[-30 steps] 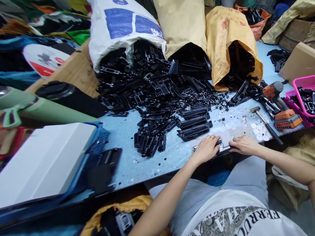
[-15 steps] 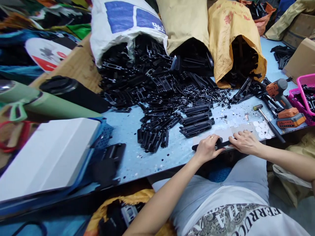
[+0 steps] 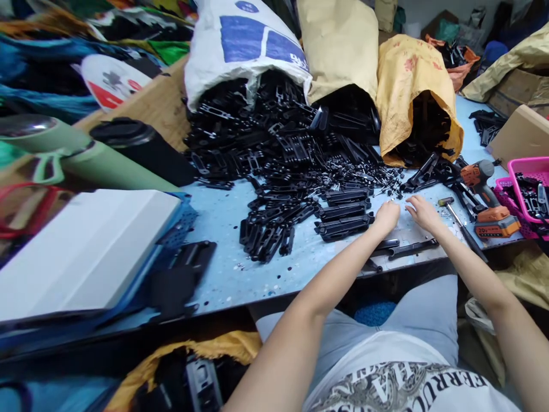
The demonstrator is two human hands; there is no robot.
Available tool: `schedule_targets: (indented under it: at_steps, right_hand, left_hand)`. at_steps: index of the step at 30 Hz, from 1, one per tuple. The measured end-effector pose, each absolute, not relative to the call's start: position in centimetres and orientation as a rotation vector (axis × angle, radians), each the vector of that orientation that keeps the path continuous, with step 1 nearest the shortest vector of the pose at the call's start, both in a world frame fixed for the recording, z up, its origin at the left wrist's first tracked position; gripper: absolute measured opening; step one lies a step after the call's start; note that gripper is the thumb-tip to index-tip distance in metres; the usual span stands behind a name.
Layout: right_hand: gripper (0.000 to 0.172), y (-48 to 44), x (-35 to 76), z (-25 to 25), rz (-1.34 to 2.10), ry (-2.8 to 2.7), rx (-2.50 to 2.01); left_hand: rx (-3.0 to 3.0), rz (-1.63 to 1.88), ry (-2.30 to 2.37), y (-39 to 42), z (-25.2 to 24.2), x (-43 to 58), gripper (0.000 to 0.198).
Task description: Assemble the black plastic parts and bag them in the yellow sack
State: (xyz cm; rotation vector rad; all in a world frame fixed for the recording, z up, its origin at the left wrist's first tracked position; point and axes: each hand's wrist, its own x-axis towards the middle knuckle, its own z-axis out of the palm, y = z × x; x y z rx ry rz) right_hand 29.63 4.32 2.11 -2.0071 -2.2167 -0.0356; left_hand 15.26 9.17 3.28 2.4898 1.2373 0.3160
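My left hand (image 3: 388,215) is at the near edge of the loose screws and pins (image 3: 388,178), its fingers curled together. Anything in that hand is hidden or too small to name. Beside it is my right hand (image 3: 422,213), its fingertips a little apart and nothing visible between them. Below my hands, a long black part (image 3: 414,249) lies on a pale pad at the table's front edge. A second, shorter black piece (image 3: 388,244) is partly behind my left forearm. Left of my hands lies a row of long black assembled parts (image 3: 345,220).
A heap of black metal parts (image 3: 274,149) spills from a white sack (image 3: 249,40). To the right are a hammer (image 3: 463,229), a cordless driver (image 3: 489,200) and a pink basket (image 3: 525,166). A yellow sack (image 3: 394,86) stands behind. White boxes (image 3: 86,246) lie at left.
Both hands have let go of the long black part at the table edge and moved forward to the small hardware. The view has shifted slightly.
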Motion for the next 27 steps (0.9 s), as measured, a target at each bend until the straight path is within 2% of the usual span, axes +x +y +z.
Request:
schedule_targets:
  at_steps: [2,7,10,17,21,27]
  right_hand:
    - [0.03,7.2,28.8,1.6,-0.068,-2.188,-2.114]
    - [0.028,10.0,27.9,-0.2,-0.005,-2.164,-2.258]
    - [0.026,9.8,28.5,-0.6,0.045,-2.13,-2.204]
    - [0.019,7.0,29.1,0.7,0.411,-1.932,-1.604]
    - [0.011,4.3,29.1,1.1,0.486,-1.934,-1.625]
    - [0.017,1.3,28.8,1.9,0.574,-1.885,-1.582]
  left_hand:
    - [2.478,0.421,1.277,8.8,3.3,13.6,0.02]
    - [1.987,1.16,1.336,5.1,1.7,4.7,0.022]
    - [1.755,1.198,1.351,2.4,-0.2,1.3,0.025]
    - [2.002,1.284,1.41,0.3,-1.9,1.6,0.021]
    - [2.001,1.276,1.44,0.7,-1.5,1.7,0.019]
    - [2.035,1.187,1.448,0.6,-1.0,1.2,0.018]
